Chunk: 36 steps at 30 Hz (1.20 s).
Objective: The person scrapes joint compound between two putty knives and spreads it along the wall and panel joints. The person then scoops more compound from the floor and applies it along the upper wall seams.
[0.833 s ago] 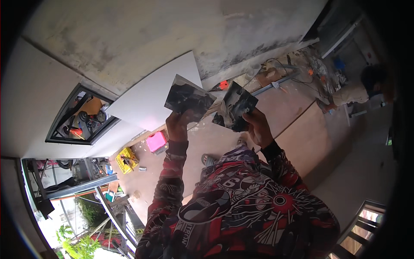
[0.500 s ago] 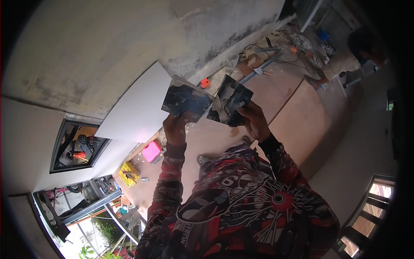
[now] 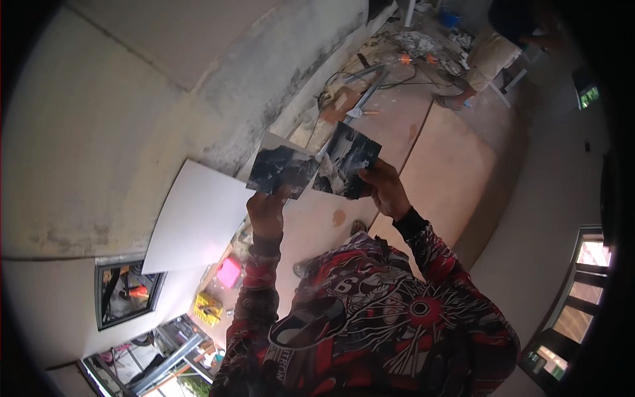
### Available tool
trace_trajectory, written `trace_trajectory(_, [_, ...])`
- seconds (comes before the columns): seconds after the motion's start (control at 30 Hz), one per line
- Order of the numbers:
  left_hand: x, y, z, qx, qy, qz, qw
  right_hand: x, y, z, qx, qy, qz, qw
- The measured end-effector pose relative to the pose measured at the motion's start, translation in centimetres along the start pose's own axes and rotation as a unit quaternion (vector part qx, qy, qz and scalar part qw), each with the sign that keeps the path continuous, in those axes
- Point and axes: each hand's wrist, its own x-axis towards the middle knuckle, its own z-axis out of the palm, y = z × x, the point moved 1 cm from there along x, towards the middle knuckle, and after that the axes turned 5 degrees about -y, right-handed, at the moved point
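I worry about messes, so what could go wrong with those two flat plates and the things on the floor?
The left hand and right hand each hold a plate: if the patchy smears on the left plate and right plate are wet, bits might drop on the floor. The plates' near corners look close, so they could bump. Someone might trip on the long grey bar.

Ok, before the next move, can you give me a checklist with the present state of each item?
1. Left hand grips the left plate: ok.
2. Right hand grips the right plate: ok.
3. Plates apart: cannot tell; their near edges meet in this view.
4. Co-worker away from both plates: ok, at upper right.
5. Floor free of loose things: not ok; a pink item and yellow item lie there.
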Motion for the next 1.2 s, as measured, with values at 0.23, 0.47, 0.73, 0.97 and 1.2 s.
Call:
trace_trajectory(0.23, [6.4, 5.7, 7.8, 0.149, -0.152, 0.031, 0.977, 0.5, -5.0, -4.6, -0.008, 0.032, -0.049, 0.998])
trace_trajectory(0.47, [9.6, 4.4, 13.3, 0.273, -0.229, 0.15, 0.922, 0.9, -8.9, -7.0, -0.034, 0.041, -0.094, 0.994])
trace_trajectory(0.73, [17.1, -4.0, 16.4, 0.256, -0.275, -0.066, 0.924, 2.1, -11.6, -11.3, -0.055, 0.092, -0.122, 0.987])
trace_trajectory(0.97, [22.3, -3.4, 21.1, -0.203, -0.191, -0.113, 0.954, 3.8, -12.2, -15.7, -0.009, 0.147, -0.121, 0.982])
trace_trajectory(1.2, [24.3, -4.2, 25.4, -0.027, -0.245, 0.042, 0.968, 6.2, -12.7, -19.3, -0.037, 0.177, -0.145, 0.973])
